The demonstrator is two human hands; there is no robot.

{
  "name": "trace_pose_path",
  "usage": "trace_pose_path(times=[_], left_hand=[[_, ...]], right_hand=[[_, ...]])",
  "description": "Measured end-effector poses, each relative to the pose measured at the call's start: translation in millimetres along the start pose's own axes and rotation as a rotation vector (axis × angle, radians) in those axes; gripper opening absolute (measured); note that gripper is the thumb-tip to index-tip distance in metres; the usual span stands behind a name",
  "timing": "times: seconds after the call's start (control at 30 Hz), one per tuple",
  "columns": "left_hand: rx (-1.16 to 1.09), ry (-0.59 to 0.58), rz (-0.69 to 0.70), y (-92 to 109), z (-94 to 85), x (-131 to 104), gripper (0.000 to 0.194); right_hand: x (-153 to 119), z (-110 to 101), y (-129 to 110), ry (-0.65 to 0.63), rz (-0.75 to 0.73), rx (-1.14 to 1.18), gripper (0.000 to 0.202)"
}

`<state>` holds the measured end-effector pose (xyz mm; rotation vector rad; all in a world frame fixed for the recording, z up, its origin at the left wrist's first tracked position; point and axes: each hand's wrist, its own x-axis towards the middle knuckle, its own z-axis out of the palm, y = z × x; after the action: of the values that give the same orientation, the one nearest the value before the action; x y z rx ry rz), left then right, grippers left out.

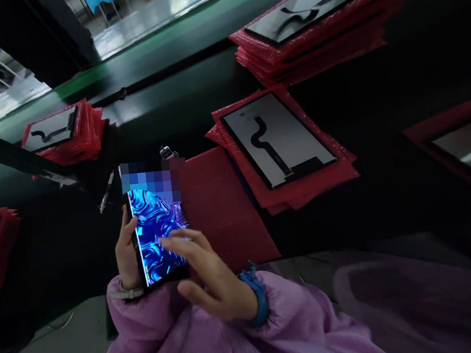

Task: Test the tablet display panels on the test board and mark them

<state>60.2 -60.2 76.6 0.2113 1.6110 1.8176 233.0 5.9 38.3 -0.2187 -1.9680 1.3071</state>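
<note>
In the head view, a lit display panel point(159, 245) showing blue and violet swirls was held in the left hand point(127, 256) by the near edge of the table point(178, 104), just left of a red mat point(226, 210). The left fingers were closed on its left side, presumably so that the screen faced up, unobstructed. The right hand point(214, 278) was loosely spread, holding nothing, its index fingertip over the screen's lower half; whether it touched I could not tell. Beyond the mat's right side, an LCD panel point(293, 132) lay on red bubble-wrap sleeves point(279, 197), black ribbon cable point(275, 157) upward, probably to spare both. A similar panel point(311, 8) topped a taller sleeve stack point(315, 52) near the far edge. Pixelation covered the screen's top; no brand, label or writing was legible.
</note>
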Motion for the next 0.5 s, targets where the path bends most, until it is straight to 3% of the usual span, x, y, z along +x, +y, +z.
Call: trace_pose_path(times=[0.07,0.17,0.27,0.4,0.5], left_hand=[[-0.018,0.042,-0.007,7,-6.7,0,0.029],[-0.168,-0.012,-0.157,13,-6.0,5,0.032],[-0.347,-0.144,-0.143,7,9.6,19,0.033],[-0.428,-0.363,-0.16,-16,32.5,42,0.05],[-0.429,-0.365,-0.212,-30,35.8,52,0.051]], right_hand=[[-2,-5,7,0.047,0.248,-0.064,0.057],[-4,-13,21,0.022,0.53,0.021,0.071],[-5,-19,24,0.052,0.487,0.088,0.072],[-5,-25,22,0.093,0.411,-0.269,0.067],[-8,-36,25,0.021,0.411,-0.491,0.065]])
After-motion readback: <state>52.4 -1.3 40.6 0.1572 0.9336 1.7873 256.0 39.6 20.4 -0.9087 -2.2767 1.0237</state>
